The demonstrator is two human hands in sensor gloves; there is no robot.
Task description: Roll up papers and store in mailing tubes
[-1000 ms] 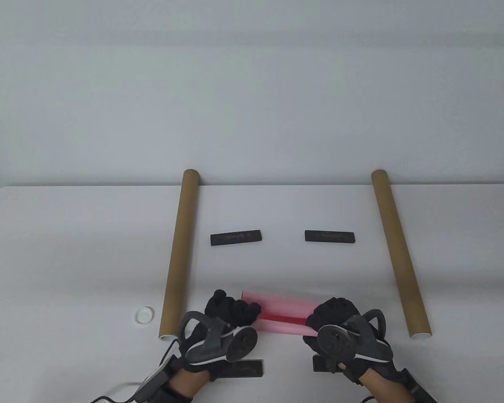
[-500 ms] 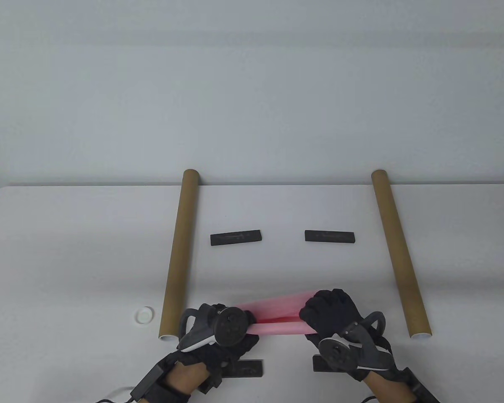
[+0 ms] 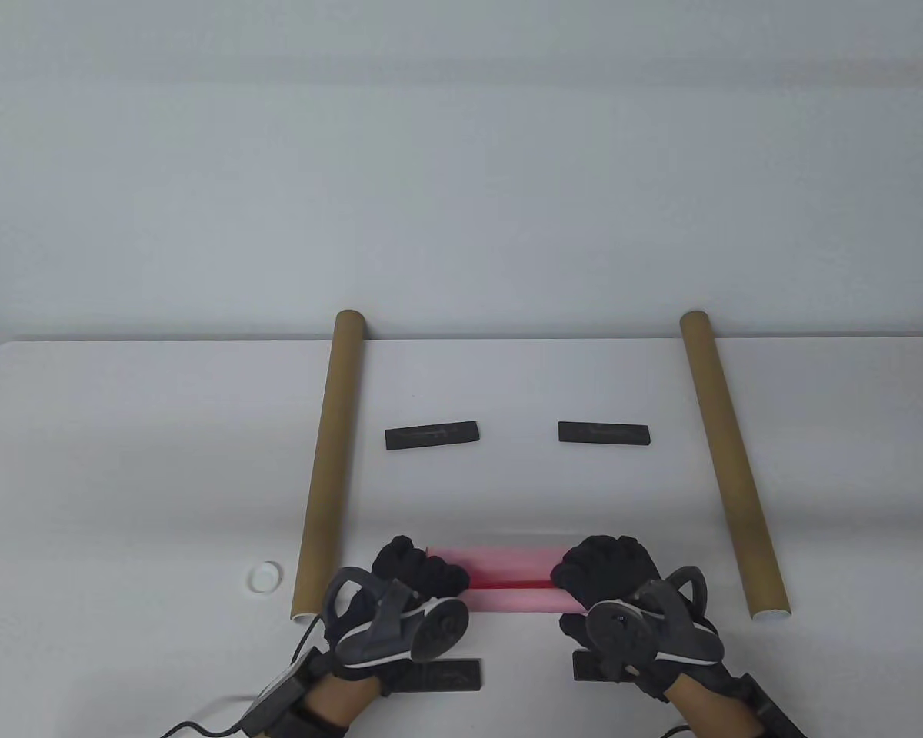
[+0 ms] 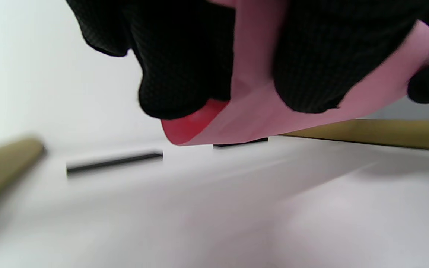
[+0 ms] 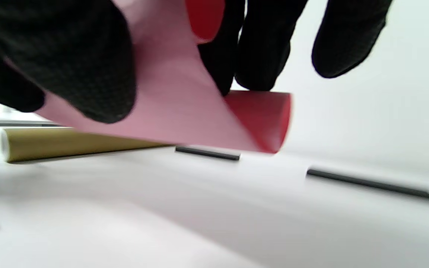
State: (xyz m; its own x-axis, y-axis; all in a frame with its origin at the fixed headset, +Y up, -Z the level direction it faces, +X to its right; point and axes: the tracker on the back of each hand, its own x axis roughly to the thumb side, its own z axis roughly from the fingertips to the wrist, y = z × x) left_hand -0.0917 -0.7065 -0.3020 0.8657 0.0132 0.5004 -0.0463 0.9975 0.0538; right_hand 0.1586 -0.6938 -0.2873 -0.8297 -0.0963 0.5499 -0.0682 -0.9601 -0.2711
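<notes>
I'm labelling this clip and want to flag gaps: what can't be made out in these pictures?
- Table view: both ends of the pink paper roll are hidden under the left hand and right hand.
- Table view: two near black bars are partly covered by the trackers.
- Left wrist view: the left mailing tube is blurred and cut by the edge.
- Whether the small white cap fits either tube: too small.

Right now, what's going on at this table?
A person is rolling a pink sheet of paper at the table's near edge. The left hand grips one end of the roll and the right hand grips the other. Two long brown cardboard mailing tubes lie untouched on either side. Two flat black bars lie between them, and a small white round cap sits by the left tube.
</notes>
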